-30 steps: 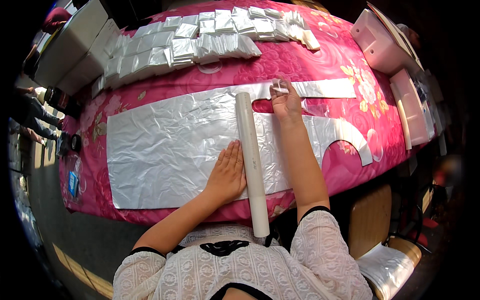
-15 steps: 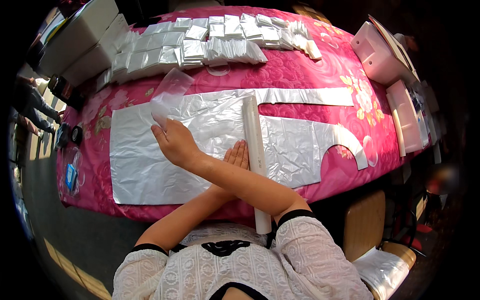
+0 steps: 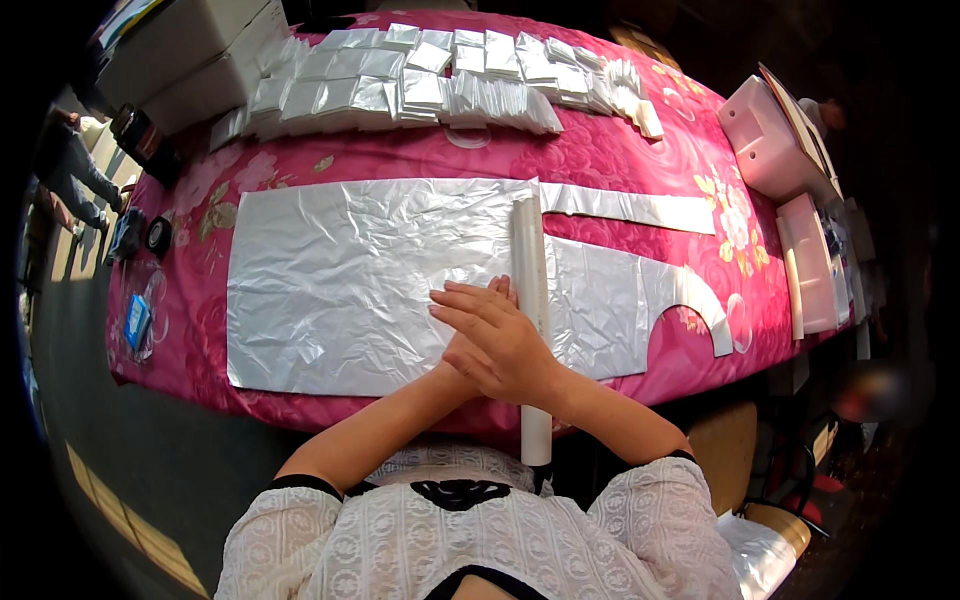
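A silvery-white plastic apron lies spread flat across the table, its cut-out neck end and long straps to the right. Over it rests a long white tube, whose near end juts past the table edge toward me. My left hand lies flat on the plastic just left of the tube, mostly covered by my other hand. My right hand crosses above it, fingers stretched out and slightly apart, with nothing seen in them.
Rows of folded plastic packets line the far side of the pink flowered tablecloth. White boxes stand far left, a foam box far right. A tape roll and a blue packet lie left. A chair is near right.
My right hand has let go of a clear plastic piece it held up at the left, and has come right, over my left hand. That piece no longer shows separately.
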A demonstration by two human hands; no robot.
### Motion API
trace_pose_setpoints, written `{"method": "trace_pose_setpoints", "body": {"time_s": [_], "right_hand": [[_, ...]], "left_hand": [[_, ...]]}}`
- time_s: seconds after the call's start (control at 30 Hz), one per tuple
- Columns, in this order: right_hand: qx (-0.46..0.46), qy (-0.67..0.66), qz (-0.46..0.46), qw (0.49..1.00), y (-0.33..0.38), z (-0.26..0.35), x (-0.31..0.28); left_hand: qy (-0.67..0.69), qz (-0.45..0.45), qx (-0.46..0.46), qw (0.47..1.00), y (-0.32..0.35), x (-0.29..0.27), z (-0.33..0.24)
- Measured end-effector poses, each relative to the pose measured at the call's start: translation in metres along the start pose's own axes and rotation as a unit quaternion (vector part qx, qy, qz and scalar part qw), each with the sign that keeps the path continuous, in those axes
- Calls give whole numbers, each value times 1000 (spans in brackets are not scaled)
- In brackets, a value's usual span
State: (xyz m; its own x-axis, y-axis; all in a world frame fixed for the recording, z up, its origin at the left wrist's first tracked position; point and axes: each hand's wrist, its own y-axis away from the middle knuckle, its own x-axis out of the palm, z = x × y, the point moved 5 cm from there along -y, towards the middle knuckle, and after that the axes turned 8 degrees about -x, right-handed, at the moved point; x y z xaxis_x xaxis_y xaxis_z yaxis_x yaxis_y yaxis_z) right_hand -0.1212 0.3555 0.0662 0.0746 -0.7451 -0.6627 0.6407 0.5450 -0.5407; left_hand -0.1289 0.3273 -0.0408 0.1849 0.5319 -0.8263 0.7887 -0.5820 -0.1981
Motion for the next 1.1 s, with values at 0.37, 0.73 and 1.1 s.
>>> {"method": "trace_pose_setpoints", "body": {"time_s": [0.37,0.73,1.1], "right_hand": [[53,111,196,973,74,-62,-11],[-101,-255,146,950,-55,38,73],[-195,66,235,950,-99,-30,170]], "left_hand": [[117,-83,-9,990,33,-82,28],[186,-217,-273,919,180,-179,142],[252,-203,-338,884,247,-183,102]]}}
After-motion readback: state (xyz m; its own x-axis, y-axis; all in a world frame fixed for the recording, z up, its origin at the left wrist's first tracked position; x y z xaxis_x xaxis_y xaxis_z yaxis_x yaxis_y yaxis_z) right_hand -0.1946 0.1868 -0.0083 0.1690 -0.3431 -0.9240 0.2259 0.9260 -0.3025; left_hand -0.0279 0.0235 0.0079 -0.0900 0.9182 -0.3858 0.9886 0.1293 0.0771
